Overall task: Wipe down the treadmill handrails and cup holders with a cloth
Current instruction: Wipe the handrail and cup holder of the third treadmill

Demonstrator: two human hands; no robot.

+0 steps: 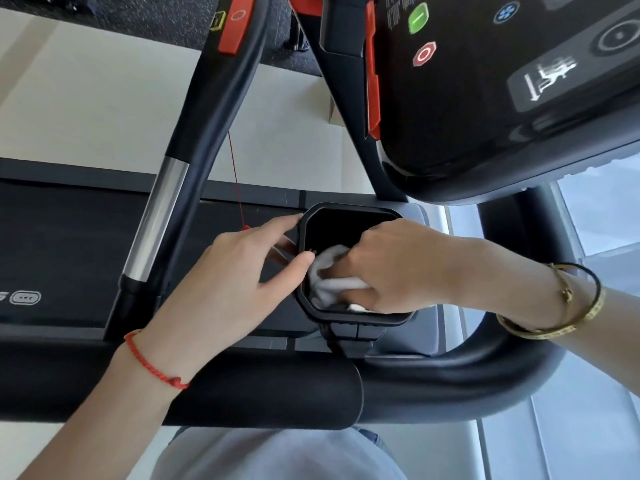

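Inside cup holder (353, 315), right hand (391, 268) gripping cloth (329, 275), left hand (242, 271) fingers relaxed on rim

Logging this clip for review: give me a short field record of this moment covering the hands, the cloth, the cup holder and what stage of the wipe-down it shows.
stage: wiping inside the cup holder
right hand: reaches into the cup holder, gripping the cloth
cloth: white, bunched, inside the holder at its left and near side
left hand: fingers straight, touching the holder's left rim from outside, thumb on the rim
handrail: black with a silver section, to the left of the hands, untouched
console: above right, green and red buttons visible
wrists: red string on the left, bangles on the right
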